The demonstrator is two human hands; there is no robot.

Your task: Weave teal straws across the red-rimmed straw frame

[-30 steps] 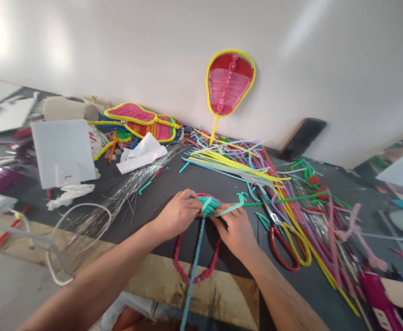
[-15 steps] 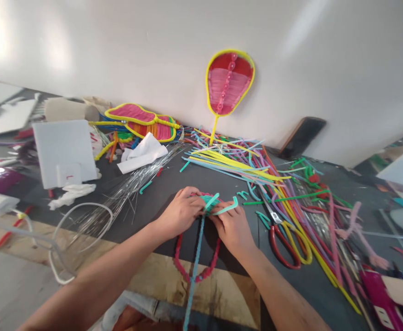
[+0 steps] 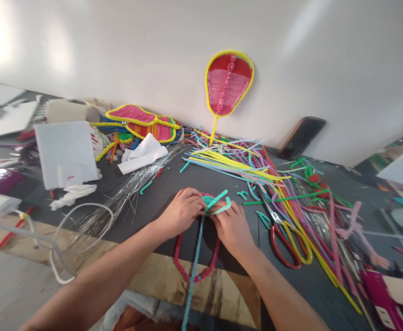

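Between my hands is a pink pipe-cleaner loop (image 3: 216, 257) with a twisted blue stem (image 3: 195, 271) running down its middle toward me. Teal pipe cleaner (image 3: 218, 198) is wound across the loop's far end, and two loose ends stick up to the right. My left hand (image 3: 184, 211) is closed on the left side of that far end, fingers curled over it. On the right side, my right hand (image 3: 231, 225) pinches the loop beside the teal strands. Its fingertips are partly hidden behind the teal ends.
Red-and-yellow-handled scissors (image 3: 286, 243) lie right of my hands. Beyond are piled pipe cleaners (image 3: 235, 161) and a yellow-edged pink fan shape (image 3: 227, 85) against the wall. Thin silver wires (image 3: 125, 188), a white card (image 3: 65, 151) and a white cable (image 3: 80, 204) lie left. A phone (image 3: 301, 137) leans at back right.
The loose teal ends have shifted: one now points further up and right, the other has swung slightly left. Both hands stay almost in place on the loop.
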